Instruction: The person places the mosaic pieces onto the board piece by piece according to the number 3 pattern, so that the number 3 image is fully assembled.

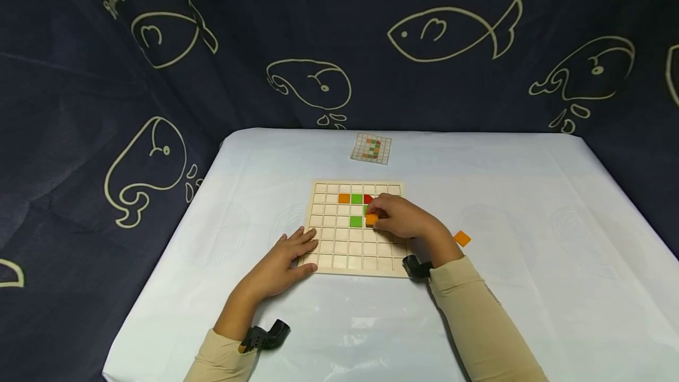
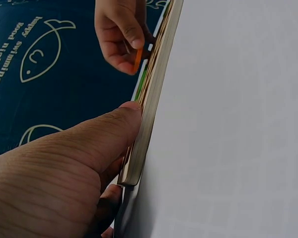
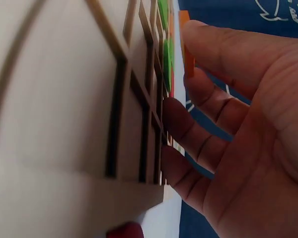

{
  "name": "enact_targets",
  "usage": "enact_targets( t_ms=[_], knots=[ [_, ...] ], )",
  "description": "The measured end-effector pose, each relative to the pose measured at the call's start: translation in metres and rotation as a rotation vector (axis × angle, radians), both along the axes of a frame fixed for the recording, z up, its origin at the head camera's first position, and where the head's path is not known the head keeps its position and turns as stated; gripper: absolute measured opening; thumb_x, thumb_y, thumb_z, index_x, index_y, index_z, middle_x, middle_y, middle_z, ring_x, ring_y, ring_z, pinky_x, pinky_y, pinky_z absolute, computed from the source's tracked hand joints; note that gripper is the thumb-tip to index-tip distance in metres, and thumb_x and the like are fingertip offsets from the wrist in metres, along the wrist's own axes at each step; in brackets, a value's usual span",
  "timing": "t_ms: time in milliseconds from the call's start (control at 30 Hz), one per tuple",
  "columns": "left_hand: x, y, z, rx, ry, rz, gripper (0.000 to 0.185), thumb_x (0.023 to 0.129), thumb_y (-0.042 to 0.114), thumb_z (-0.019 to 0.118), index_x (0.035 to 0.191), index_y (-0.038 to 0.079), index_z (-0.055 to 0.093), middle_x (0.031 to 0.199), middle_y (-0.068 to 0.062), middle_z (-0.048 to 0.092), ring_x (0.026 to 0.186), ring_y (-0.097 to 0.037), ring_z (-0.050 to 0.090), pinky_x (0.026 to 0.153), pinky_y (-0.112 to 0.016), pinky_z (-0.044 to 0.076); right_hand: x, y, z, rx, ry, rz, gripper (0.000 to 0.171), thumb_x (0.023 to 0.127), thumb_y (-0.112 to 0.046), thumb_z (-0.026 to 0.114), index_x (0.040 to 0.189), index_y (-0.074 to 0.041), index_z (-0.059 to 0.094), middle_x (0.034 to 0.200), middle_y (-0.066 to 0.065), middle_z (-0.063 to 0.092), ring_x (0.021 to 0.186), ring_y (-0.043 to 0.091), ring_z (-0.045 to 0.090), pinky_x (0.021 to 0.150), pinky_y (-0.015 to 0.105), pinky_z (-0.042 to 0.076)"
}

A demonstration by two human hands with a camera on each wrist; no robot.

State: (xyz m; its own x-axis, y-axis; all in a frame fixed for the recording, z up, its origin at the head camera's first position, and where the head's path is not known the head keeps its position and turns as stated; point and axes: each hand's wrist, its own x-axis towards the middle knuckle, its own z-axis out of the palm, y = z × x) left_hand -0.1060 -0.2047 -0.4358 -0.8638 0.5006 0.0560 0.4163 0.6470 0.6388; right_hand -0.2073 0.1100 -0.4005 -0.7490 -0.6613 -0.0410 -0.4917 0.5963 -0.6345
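The person's right hand (image 1: 404, 217) is pinching a small, flat orange square tile (image 1: 372, 219) by its thin edges, hovering over the pale wooden grid board (image 1: 325, 255) just beside a green tile (image 1: 356, 221). The tile looks light, rigid and smooth, likely best held edgewise. The left hand (image 1: 285, 254) is lying flat, fingers straight, steadying the board's near-left corner.

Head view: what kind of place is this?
Probably a makeshift tabletop recording booth: a table under a pale cloth, a dark fish-print curtain hung around it, and a wooden grid board with a pattern card beyond.
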Motion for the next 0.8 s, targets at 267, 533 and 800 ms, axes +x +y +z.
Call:
enact_targets(
  t_ms=[267, 533, 800],
  knots=[
    [0.0001, -0.0012, -0.0010, 0.005, 0.002, -0.001, 0.058, 0.096, 0.032, 0.068, 0.143, 0.003, 0.053, 0.157, -0.007, 0.036, 0.149, -0.030, 0.019, 0.117, -0.060, 0.008, -0.0008, -0.0104, -0.0053, 0.031, 0.065, 0.033, 0.023, 0.092, -0.006, 0.068, 0.115, -0.005, 0.068, 0.108, 0.004, 0.062, 0.100, 0.022, 0.054, 0.092, 0.041, 0.044],
    [-0.0006, -0.0001, 0.0014, 0.003, 0.015, -0.006, 0.057, 0.095, 0.028, 0.069, 0.142, 0.001, 0.054, 0.156, -0.010, 0.037, 0.149, -0.031, 0.020, 0.117, -0.061, 0.009, -0.0005, -0.0098, -0.0071, 0.054, 0.090, 0.025, 0.022, 0.091, -0.005, 0.068, 0.113, -0.007, 0.068, 0.102, 0.003, 0.062, 0.097, 0.023, 0.052, 0.092, 0.043, 0.042],
    [0.0001, -0.0002, 0.0023, -0.006, 0.004, -0.005, 0.057, 0.095, 0.028, 0.070, 0.142, 0.001, 0.053, 0.156, -0.009, 0.037, 0.149, -0.030, 0.020, 0.117, -0.060, 0.008, 0.0008, -0.0097, -0.0076, 0.043, 0.067, 0.018, 0.023, 0.091, -0.006, 0.067, 0.114, -0.006, 0.066, 0.104, 0.004, 0.061, 0.100, 0.025, 0.051, 0.097, 0.046, 0.038]
  ],
)
